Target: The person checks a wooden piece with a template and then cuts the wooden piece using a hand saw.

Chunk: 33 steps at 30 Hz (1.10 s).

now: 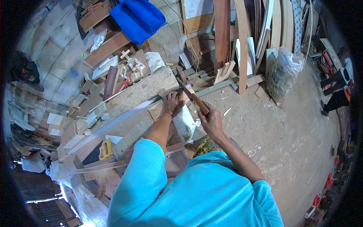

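Observation:
My right hand [213,122] is closed round the brown wooden handle of a long dark-bladed knife [199,104]. The blade slants up and left, across a small pale wood block [184,97]. My left hand [172,103] grips this block from its left side, fingers bent over it, close to the blade. Both hands are beside the end of a thick, rough beam [143,87]. Below them a white board [184,123] lies tilted. How far the blade's edge touches the block cannot be made out.
A saw with a yellow handle [106,149] lies among boards at my left. Wooden offcuts [130,68] crowd behind the beam. Tall planks [222,38] lean on the wall near a clear bag [285,75]. Chips lie on the concrete floor [280,140]; another person [336,87] is far right.

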Each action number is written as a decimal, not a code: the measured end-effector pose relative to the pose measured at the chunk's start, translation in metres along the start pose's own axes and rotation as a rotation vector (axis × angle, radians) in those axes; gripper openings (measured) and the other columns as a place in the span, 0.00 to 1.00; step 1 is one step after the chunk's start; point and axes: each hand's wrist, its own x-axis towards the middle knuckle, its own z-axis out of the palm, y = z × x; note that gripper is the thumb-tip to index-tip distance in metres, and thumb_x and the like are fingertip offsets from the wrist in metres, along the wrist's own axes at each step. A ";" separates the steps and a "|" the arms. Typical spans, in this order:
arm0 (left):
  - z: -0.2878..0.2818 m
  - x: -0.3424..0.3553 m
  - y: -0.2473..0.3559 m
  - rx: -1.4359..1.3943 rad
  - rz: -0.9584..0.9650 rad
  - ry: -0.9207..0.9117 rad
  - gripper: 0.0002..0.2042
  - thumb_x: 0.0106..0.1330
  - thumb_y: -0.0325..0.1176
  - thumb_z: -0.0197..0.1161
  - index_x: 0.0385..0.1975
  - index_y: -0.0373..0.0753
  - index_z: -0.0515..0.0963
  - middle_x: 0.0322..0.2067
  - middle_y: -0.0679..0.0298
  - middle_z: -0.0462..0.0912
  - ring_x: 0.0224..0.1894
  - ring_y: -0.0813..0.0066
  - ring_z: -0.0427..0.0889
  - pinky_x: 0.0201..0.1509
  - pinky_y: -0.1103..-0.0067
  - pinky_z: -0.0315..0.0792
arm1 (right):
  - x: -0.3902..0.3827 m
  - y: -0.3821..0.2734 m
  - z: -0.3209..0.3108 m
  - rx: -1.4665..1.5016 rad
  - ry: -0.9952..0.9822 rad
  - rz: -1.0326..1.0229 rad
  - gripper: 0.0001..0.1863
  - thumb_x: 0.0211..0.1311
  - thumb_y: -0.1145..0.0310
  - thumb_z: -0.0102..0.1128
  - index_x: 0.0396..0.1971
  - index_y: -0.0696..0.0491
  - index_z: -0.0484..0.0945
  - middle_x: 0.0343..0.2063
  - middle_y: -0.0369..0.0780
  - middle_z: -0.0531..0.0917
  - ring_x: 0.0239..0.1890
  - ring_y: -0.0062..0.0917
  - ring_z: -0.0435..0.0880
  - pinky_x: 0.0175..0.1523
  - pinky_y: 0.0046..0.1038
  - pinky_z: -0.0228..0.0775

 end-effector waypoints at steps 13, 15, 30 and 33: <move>-0.009 -0.003 0.003 0.010 0.083 0.035 0.32 0.50 0.49 0.61 0.56 0.45 0.62 0.51 0.55 0.63 0.52 0.54 0.63 0.52 0.60 0.60 | 0.037 -0.028 -0.034 -0.096 -0.098 -0.088 0.15 0.54 0.68 0.56 0.39 0.63 0.76 0.20 0.49 0.79 0.21 0.25 0.77 0.29 0.30 0.69; -0.010 -0.002 0.008 0.030 0.107 0.062 0.34 0.50 0.50 0.61 0.57 0.45 0.60 0.51 0.54 0.63 0.52 0.54 0.63 0.53 0.62 0.59 | 0.036 -0.023 -0.038 -0.056 -0.089 -0.020 0.16 0.55 0.68 0.56 0.38 0.64 0.76 0.24 0.48 0.81 0.25 0.25 0.79 0.32 0.29 0.70; -0.032 0.039 0.060 -0.414 -0.407 -0.152 0.13 0.52 0.29 0.53 0.35 0.29 0.75 0.36 0.44 0.77 0.43 0.48 0.75 0.44 0.66 0.69 | 0.008 -0.014 -0.120 -0.078 -0.117 -0.085 0.16 0.50 0.65 0.58 0.39 0.55 0.78 0.22 0.48 0.80 0.23 0.34 0.80 0.30 0.32 0.69; -0.029 0.055 0.086 -0.804 -0.638 -0.001 0.14 0.51 0.26 0.51 0.38 0.29 0.75 0.39 0.44 0.77 0.44 0.49 0.75 0.44 0.68 0.69 | -0.001 -0.013 -0.133 -0.216 -0.027 -0.229 0.15 0.49 0.64 0.59 0.39 0.52 0.79 0.24 0.48 0.80 0.25 0.37 0.80 0.33 0.33 0.70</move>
